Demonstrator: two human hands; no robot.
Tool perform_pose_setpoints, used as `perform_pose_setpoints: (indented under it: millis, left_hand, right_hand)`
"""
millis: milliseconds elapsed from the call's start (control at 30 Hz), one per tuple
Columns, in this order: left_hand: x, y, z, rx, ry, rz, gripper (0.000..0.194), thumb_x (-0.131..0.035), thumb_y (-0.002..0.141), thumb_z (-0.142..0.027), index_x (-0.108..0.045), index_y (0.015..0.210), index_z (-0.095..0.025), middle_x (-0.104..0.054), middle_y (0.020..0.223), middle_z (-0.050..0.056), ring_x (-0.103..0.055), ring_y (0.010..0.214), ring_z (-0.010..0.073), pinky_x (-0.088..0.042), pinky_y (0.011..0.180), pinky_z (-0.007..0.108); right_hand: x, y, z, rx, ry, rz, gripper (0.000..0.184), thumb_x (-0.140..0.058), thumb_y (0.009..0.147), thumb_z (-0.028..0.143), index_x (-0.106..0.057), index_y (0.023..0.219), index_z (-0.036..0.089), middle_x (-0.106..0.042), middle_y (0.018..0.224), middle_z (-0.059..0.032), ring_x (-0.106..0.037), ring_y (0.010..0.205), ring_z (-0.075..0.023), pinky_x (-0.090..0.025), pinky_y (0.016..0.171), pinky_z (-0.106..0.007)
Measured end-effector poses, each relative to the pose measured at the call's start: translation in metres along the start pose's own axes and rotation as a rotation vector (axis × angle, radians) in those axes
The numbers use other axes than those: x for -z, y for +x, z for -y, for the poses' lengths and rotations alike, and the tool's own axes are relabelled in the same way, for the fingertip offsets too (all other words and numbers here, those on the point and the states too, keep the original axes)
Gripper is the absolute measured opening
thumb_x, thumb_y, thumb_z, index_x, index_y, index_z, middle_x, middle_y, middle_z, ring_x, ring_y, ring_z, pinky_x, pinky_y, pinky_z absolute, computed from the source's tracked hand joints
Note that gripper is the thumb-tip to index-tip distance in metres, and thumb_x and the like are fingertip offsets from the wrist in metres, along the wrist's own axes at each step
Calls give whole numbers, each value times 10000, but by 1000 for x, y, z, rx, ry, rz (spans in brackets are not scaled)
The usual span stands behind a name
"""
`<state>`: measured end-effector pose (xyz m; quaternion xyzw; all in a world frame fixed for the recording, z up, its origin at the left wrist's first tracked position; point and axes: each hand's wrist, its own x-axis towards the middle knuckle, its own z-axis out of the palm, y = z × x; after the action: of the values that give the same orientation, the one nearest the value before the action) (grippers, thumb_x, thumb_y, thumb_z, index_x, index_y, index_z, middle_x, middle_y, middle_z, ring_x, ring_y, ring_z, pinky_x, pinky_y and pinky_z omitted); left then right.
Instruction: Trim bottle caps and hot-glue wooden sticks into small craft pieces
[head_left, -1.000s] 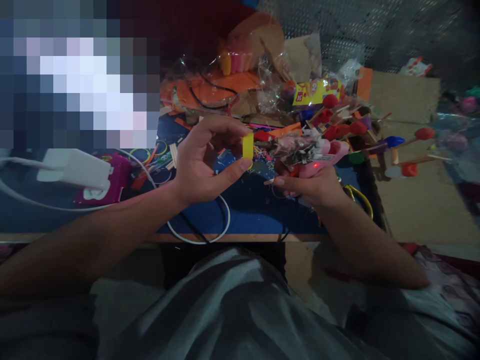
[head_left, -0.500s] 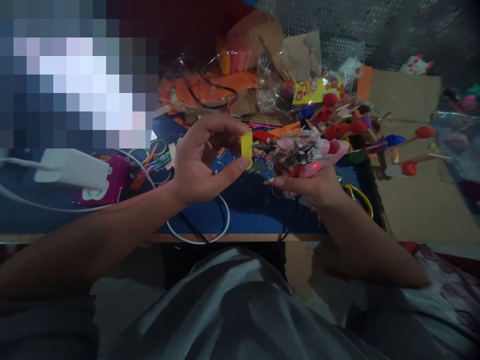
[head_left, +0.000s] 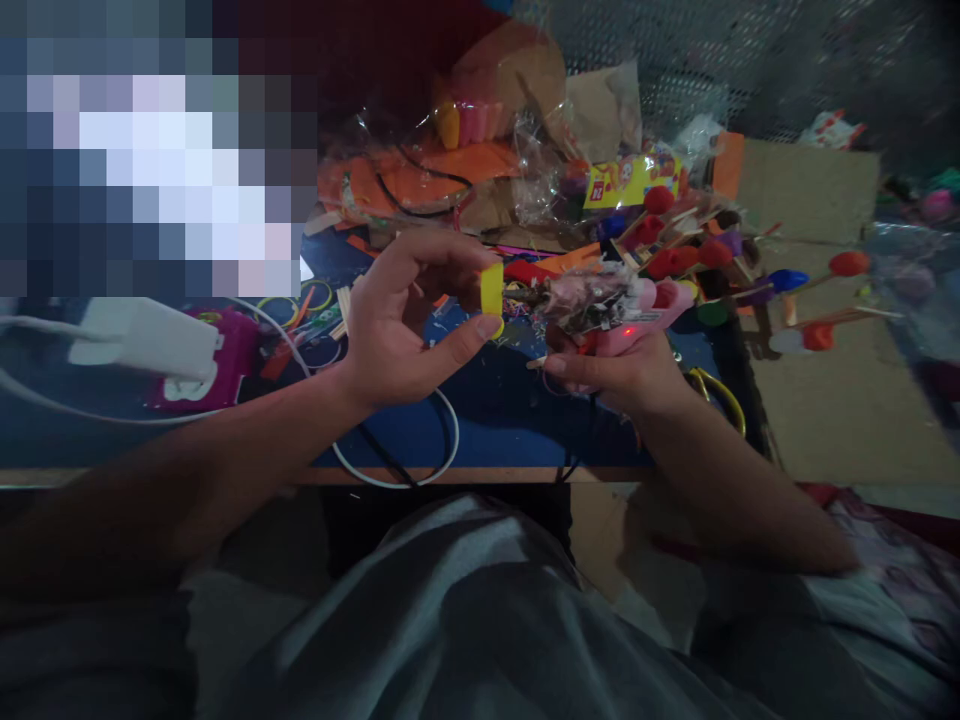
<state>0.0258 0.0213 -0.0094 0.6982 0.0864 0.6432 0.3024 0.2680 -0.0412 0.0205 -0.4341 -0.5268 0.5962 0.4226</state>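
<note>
Between thumb and fingers, my left hand [head_left: 409, 325] pinches a small yellow strip [head_left: 491, 290], held upright above the blue tabletop [head_left: 487, 400]. My right hand [head_left: 622, 375] is wrapped round a pink glue gun [head_left: 652, 305] with a small red light glowing on its side. Whitish, stringy residue covers the gun's front. Its nozzle [head_left: 523, 295] points left, at or very close to the yellow strip; whether they touch I cannot tell. A thin wooden stick [head_left: 536, 363] shows by my right thumb, and how it is held is unclear.
Left of me, a white charger [head_left: 146, 340] sits in a magenta socket box [head_left: 240, 350], with a white cable [head_left: 456, 435] looping to the table edge. Sticks with coloured balloon-like tips [head_left: 787, 282] lie at right by cardboard [head_left: 840, 380]. Yellow-handled scissors [head_left: 724, 395] rest beside my right wrist.
Both hands stay almost in place. The yellow strip has shifted very slightly left, and the back end of the glue gun has tilted a little.
</note>
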Motion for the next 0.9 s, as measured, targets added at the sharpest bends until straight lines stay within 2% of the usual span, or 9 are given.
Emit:
perform_pose_setpoints:
  millis: [67, 167, 267, 433, 567, 633, 767, 900]
  left_hand:
    - [1, -1, 9, -108, -31, -6, 553, -949, 892, -311, -712, 1387, -245, -767, 1135, 46, -762, 885, 120, -658, 740, 232]
    - [2, -1, 19, -128, -9, -17, 557, -957, 894, -338, -712, 1385, -246, -767, 1116, 39, -762, 871, 114, -657, 735, 228]
    - [2, -1, 20, -131, -6, -11, 556, -967, 889, -358, -715, 1374, -257, -769, 1082, 31, -744, 837, 106, -641, 710, 225]
    - [-1, -2, 10, -8, -12, -47, 492, -941, 909, -358, -739, 1352, -293, -774, 1117, 45, -761, 862, 144, -646, 727, 277]
    - [0, -1, 13, -142, -64, -14, 609, -973, 846, -281, -724, 1401, -259, -779, 1138, 49, -744, 837, 119, -650, 702, 240]
    - [1, 0, 17, -156, -58, -2, 629, -966, 843, -268, -719, 1422, -251, -772, 1153, 51, -736, 831, 112, -658, 701, 239]
    - [3, 0, 22, -145, -32, -23, 612, -992, 853, -330, -725, 1399, -260, -772, 1138, 39, -731, 809, 96, -645, 700, 225]
    - [4, -2, 20, -92, -44, -13, 577, -987, 870, -312, -722, 1380, -258, -775, 1146, 37, -736, 830, 100, -643, 733, 242]
  right_hand:
    - [0, 0, 0, 5, 0, 6, 539, -1091, 673, 411, -607, 846, 248, -548, 647, 77, -476, 460, -85, -412, 405, -261]
    - [0, 0, 1, -3, -5, 1, 578, -1096, 661, 457, -575, 800, 249, -545, 645, 68, -472, 457, -85, -405, 406, -269]
    - [0, 0, 1, -12, -19, 10, 596, -1099, 653, 469, -560, 778, 247, -547, 650, 67, -478, 462, -81, -403, 410, -265]
    - [1, -1, -1, -18, -21, 7, 568, -1085, 676, 439, -567, 795, 238, -564, 660, 75, -482, 467, -75, -417, 423, -255]
    - [1, -1, 0, -24, -31, 12, 588, -1083, 670, 482, -554, 748, 238, -544, 634, 71, -465, 459, -80, -403, 414, -270]
    - [1, -1, -1, -21, -39, 0, 589, -1083, 669, 505, -562, 737, 240, -541, 632, 64, -464, 459, -84, -403, 412, -280]
    - [3, -1, -3, -26, -64, -7, 563, -1077, 676, 519, -593, 755, 242, -562, 634, 60, -479, 464, -89, -413, 412, -276]
    - [4, -2, -5, -18, -76, -8, 520, -1067, 700, 489, -615, 775, 244, -568, 627, 64, -490, 463, -91, -423, 413, -273]
